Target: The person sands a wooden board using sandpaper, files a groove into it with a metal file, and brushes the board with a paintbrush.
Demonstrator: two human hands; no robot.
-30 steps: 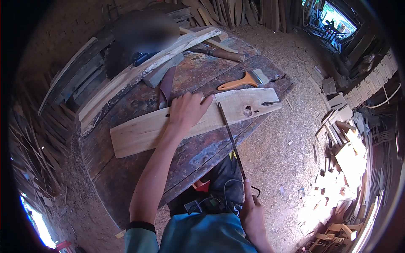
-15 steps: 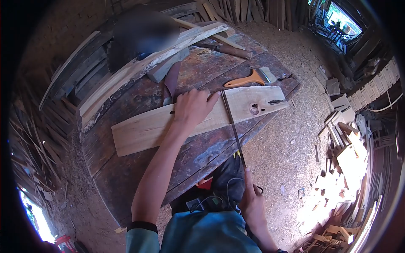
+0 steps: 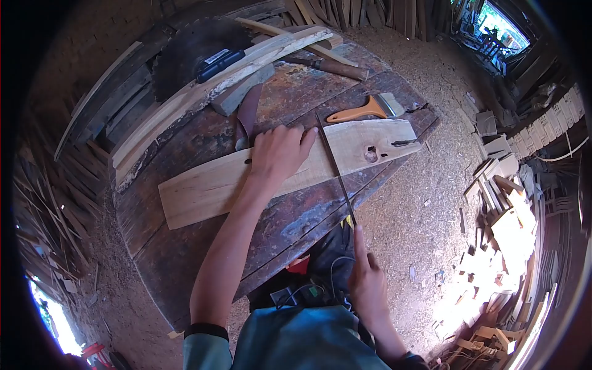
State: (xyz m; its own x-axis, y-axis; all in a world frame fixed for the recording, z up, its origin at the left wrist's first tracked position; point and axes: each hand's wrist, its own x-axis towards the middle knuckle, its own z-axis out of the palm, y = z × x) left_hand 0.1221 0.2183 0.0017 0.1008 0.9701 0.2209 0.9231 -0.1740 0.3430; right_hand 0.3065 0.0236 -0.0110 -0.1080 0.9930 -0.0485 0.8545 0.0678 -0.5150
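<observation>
A pale wooden board (image 3: pixel 209 191) with a knot hole lies across the worktable. My left hand (image 3: pixel 275 154) grips its far edge, fingers curled over it and thumb pointing toward the blade. My right hand (image 3: pixel 369 280) is closed around the handle of a hand saw. The narrow dark blade of the hand saw (image 3: pixel 338 168), seen nearly edge-on, crosses the board just right of my left thumb; its tip reaches past the far edge. How deep the blade sits cannot be made out. Beyond the board lies a paintbrush (image 3: pixel 357 113) with an orange handle.
The worn worktable (image 3: pixel 296 223) also bears a brown strip (image 3: pixel 248 114), a wooden-handled tool (image 3: pixel 339 68) and a long rough-edged plank (image 3: pixel 203 92). Behind the plank are a black object (image 3: pixel 220 65) and a large toothed disc (image 3: pixel 179 55). Wood offcuts (image 3: pixel 493 271) lie right, on the sawdust-covered floor.
My right hand has pushed the hand saw forward, so its tip extends farther past the board. My left hand keeps its hold. The blurred patch over the toothed disc is gone.
</observation>
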